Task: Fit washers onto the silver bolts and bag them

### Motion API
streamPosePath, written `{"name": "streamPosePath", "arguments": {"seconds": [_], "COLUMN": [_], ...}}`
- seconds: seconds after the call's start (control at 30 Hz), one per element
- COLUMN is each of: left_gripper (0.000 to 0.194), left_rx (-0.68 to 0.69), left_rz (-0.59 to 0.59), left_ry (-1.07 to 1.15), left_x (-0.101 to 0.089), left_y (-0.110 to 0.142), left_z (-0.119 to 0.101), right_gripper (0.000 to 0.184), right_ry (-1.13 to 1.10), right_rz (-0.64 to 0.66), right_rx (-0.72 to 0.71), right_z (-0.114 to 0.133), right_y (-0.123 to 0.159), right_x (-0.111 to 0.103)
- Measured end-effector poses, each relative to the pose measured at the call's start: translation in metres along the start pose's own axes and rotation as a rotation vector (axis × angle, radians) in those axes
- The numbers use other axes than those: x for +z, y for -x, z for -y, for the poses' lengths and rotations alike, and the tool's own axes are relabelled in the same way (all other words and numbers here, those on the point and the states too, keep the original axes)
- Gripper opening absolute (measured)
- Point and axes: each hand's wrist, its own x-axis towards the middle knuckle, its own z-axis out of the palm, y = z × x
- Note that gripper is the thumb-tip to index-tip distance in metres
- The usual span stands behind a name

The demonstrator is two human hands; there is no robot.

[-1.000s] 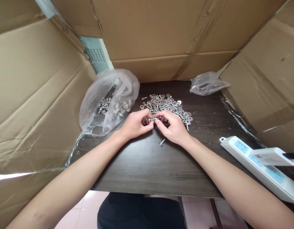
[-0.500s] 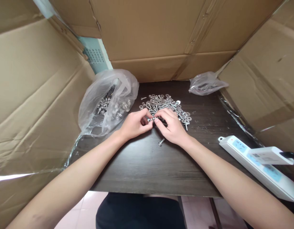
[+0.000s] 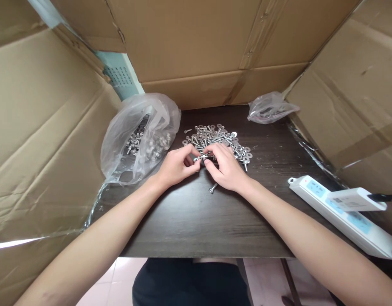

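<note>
Between my fingertips is a small silver bolt (image 3: 201,157) with ring-like parts on its shank; fingers partly cover it, so I cannot tell nuts from washers. My left hand (image 3: 179,163) pinches its left end with thumb and forefinger. From the other side, the thumb and fingers of my right hand (image 3: 226,166) close on its right end. Just beyond the hands lies a loose pile of bolts, nuts and washers (image 3: 211,135), partly hidden by my fingers. A single loose bolt (image 3: 212,188) rests on the dark table (image 3: 196,225) nearer to me.
At the left stands an open clear plastic bag (image 3: 116,127) with many small metal parts in it. A smaller clear bag (image 3: 271,108) lies at the back right. A white power strip (image 3: 336,219) with a plug-in adapter (image 3: 358,199) lies right. Cardboard walls (image 3: 196,42) surround the table.
Both hands keep their pinch and barely move; the bolt shows a little more between the fingertips. The whole view has shifted slightly, so the table's things appear further left.
</note>
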Motion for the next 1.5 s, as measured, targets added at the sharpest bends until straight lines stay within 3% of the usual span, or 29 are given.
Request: {"name": "streamPosePath", "arguments": {"seconds": [0.17, 0.6, 0.97, 1.33, 1.5], "left_gripper": [0.010, 0.009, 0.009, 0.009, 0.009], "left_rx": [0.017, 0.029, 0.021, 0.006, 0.011], "left_rz": [0.000, -0.003, 0.000, 0.017, 0.015], "left_ry": [-0.012, -0.022, -0.024, -0.032, -0.020], "left_x": [-0.0004, 0.0000, 0.0001, -0.0004, 0.0000], "left_y": [-0.0003, -0.0001, 0.0006, 0.0004, 0.0009], "left_z": [0.0004, -0.0009, 0.0005, -0.0015, -0.0013], "right_gripper": [0.009, 0.028, 0.005, 0.029, 0.018], "right_ry": [-0.010, 0.041, 0.013, 0.002, -0.017], "right_rz": [0.022, 0.030, -0.035, 0.013, -0.012], "right_rx": [0.005, 0.008, -0.004, 0.007, 0.023], "right_z": [0.0006, -0.0009, 0.0001, -0.0018, -0.0004], "right_y": [-0.0007, -0.0018, 0.0008, -0.0010, -0.0003], "right_x": [-0.0003, 0.0002, 0.0010, 0.0013, -0.0010]}}
